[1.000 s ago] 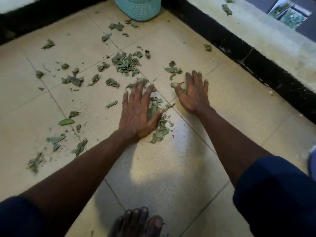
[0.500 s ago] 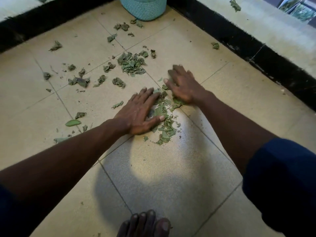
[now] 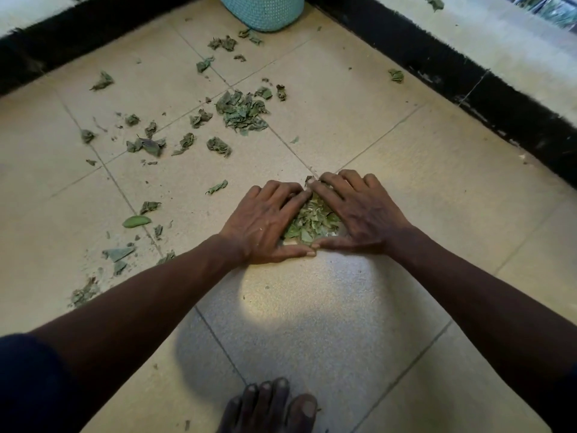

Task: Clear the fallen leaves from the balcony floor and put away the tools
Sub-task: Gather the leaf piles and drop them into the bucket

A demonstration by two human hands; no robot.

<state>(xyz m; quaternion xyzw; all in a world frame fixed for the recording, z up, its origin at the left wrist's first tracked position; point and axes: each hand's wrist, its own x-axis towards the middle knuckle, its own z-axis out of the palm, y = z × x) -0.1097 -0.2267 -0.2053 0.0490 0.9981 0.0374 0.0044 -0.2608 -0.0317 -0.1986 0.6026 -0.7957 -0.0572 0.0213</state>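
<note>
Our left hand (image 3: 265, 223) lies on the pale beige tiled balcony floor (image 3: 406, 198) with its fingers bent and its thumb stretched along the near side, cupping the left flank of the small heap of torn green leaves (image 3: 312, 225). Our right hand (image 3: 359, 214) mirrors it on the other flank. Fingertips meet at the far edge of the heap and the thumbs nearly touch at the near edge, so both hands close round the heap in one ring. We judge they are held this way to press the light, loose scraps into one mass that can be lifted whole without bits slipping out. The heap rests on the floor, not yet raised.

Around us, from the left, scattered crumpled leaf scraps (image 3: 146, 145) lie well apart across the tiles, with one whole smooth green leaf (image 3: 136, 220) near the left forearm. Beyond the hands sits a larger loose clump of leaves (image 3: 242, 112), and behind it, at the top edge, the teal woven basket (image 3: 262, 10), which we take to be where the leaves go. To the right, a lone curled leaf (image 3: 396, 75) lies near the black skirting band (image 3: 468, 82). Our bare foot (image 3: 268, 404) is close beneath us. Only the clump lies between hands and basket, and we can pass over it. Much of the floor is left to clear, and no tools are in view.
</note>
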